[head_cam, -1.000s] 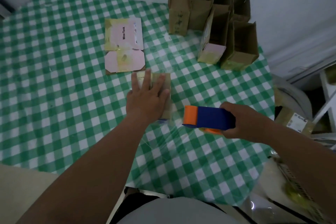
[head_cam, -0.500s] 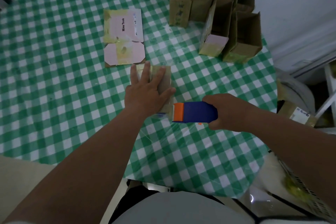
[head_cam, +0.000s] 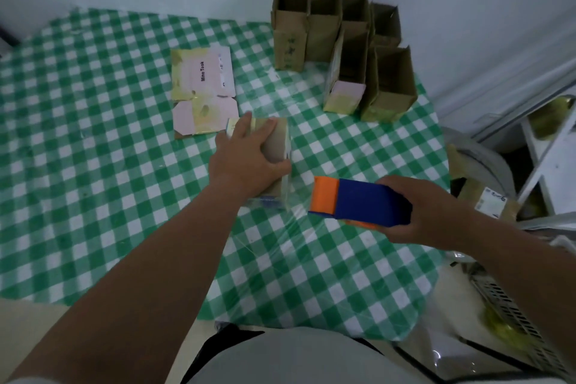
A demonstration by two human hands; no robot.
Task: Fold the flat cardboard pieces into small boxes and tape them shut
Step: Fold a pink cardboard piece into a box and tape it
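a: pressing down on the small box [head_cam: 274, 146] with our left hand [head_cam: 249, 159], fingers laid fairly straight across its top and thumb against the near side, we keep it flat on the checked surface [head_cam: 93, 165]. our right hand [head_cam: 424, 209] grips the blue and orange tape dispenser [head_cam: 358, 204], curled round its back end, just beside the box and apart from it.

b: how do we think the box handles?

a: we judge it light and thin-walled, easy to crush or slide on the glossy cloth, so we would hold it by the top panel near the edges, not the middle.

b: any writing we can read?

a: on the flat cardboard piece [head_cam: 202, 92] just beyond the box we read "mine took". the open boxes [head_cam: 339, 40] standing at the far edge carry marks too blurred to read, and so is the label on the carton [head_cam: 489, 203] off the surface at right.
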